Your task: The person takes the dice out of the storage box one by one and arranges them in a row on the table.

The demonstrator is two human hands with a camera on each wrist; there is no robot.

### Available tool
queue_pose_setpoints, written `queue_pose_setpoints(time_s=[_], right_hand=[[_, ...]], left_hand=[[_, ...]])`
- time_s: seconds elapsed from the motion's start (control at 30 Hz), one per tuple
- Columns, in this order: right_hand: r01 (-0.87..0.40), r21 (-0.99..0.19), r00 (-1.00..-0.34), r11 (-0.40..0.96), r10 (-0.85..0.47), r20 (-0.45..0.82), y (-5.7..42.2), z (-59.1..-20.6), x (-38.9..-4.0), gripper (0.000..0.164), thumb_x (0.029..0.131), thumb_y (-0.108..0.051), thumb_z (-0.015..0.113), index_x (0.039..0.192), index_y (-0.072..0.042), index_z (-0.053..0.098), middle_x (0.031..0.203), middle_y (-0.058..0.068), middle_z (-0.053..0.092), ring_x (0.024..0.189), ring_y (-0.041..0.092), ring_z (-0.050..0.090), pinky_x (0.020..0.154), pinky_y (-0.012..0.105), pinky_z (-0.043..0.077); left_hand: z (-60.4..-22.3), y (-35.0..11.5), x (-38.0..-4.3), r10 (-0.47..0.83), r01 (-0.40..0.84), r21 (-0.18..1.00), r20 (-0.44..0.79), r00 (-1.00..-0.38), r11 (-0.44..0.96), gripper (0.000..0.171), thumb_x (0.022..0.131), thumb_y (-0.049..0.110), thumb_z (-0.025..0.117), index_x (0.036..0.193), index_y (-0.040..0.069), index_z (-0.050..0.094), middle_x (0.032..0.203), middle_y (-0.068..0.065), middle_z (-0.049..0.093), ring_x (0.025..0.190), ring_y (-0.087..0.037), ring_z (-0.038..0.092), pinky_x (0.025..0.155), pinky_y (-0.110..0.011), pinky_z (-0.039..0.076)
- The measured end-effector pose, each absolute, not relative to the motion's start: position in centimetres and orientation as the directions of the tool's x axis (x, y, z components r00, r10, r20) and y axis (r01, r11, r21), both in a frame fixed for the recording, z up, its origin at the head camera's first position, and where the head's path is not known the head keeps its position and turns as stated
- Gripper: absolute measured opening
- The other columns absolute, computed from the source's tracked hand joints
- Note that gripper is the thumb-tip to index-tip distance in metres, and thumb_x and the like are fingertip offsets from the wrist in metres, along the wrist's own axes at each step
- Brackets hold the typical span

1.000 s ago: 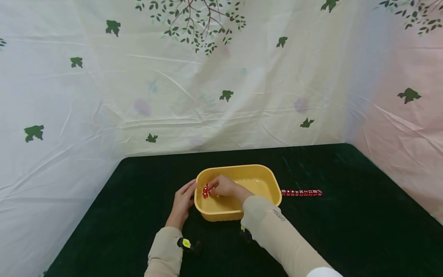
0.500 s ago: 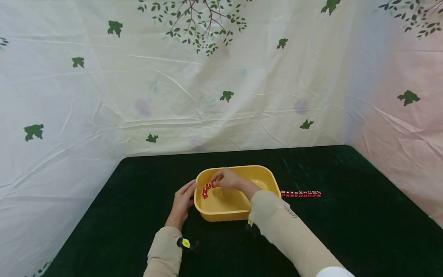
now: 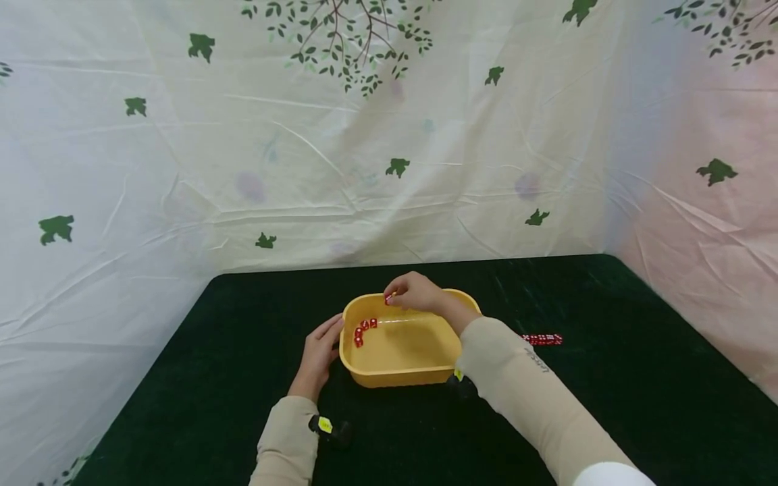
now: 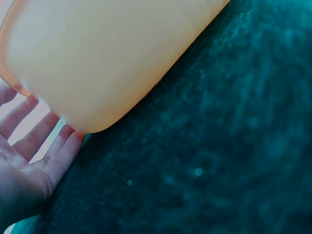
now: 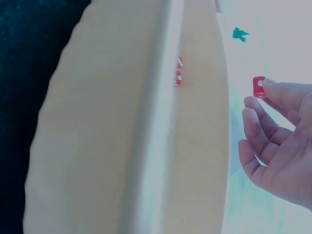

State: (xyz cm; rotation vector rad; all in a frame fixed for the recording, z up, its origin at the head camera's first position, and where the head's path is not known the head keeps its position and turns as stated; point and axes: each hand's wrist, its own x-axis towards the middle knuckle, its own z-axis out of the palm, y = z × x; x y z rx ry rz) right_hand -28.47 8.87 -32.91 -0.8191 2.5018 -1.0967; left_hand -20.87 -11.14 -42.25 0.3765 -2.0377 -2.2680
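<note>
A yellow plastic tub (image 3: 413, 345) stands on the dark green cloth. My left hand (image 3: 316, 354) touches its left end; in the left wrist view the fingers (image 4: 61, 153) are extended against the outer wall. Between thumb and fingertips, my right hand (image 3: 421, 294) pinches a red die (image 5: 258, 87) with white dots, held up near the tub's far rim. Several more red dice (image 3: 358, 335) lie in a curved line inside the tub at its left end. Two of them (image 5: 179, 78) show past the near rim in the right wrist view.
To the right of the tub, a straight row of red dice (image 3: 547, 339) lies on the cloth, its left part hidden by the right sleeve (image 3: 516, 378). A pale curtain (image 3: 340, 202) with leaf prints hangs behind the table (image 3: 638, 405).
My right hand has risen from inside the tub to the far rim, lifting one die out of the line. The left hand stays at the tub's left end.
</note>
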Motion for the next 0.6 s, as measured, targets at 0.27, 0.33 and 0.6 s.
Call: queue_pose_setpoints(time_s=[0.27,0.33,0.6], right_hand=[[-0.406,-0.753,-0.792,0.519,-0.611,0.006,10.8,-31.8,-28.7,0.018,0.084,-0.013,0.056,0.098,-0.003,0.062,0.090,0.007,0.060,0.079,0.025,0.054,0.070,0.030,0.047],[-0.415,-0.749,-0.789,0.517,-0.614,0.013,11.4,-31.6,-28.8,0.018,0.084,-0.013,0.056,0.099,-0.004,0.061,0.091,0.007,0.060,0.079,0.023,0.054,0.070,0.029,0.046],[-0.353,-0.798,-0.812,0.489,-0.584,0.001,14.4,-31.3,-29.1,0.021,0.086,-0.012,0.053,0.103,-0.001,0.059,0.096,0.012,0.058,0.089,0.033,0.051,0.078,0.042,0.044]], left_hand=[[-42.0,-10.9,-20.8,-0.226,-0.120,0.985,-0.146,-0.963,-0.127,0.050,0.081,0.043,0.054,0.120,0.012,0.050,0.123,-0.007,0.045,0.105,-0.023,0.045,0.084,-0.039,0.041],[-42.0,-10.9,-20.8,-0.231,-0.123,0.984,-0.150,-0.961,-0.130,0.049,0.081,0.042,0.054,0.120,0.012,0.050,0.122,-0.006,0.045,0.105,-0.023,0.045,0.083,-0.039,0.041],[-41.9,-11.0,-20.7,-0.229,-0.118,0.985,-0.144,-0.963,-0.124,0.051,0.080,0.044,0.055,0.120,0.012,0.050,0.123,-0.006,0.045,0.106,-0.022,0.045,0.084,-0.039,0.041]])
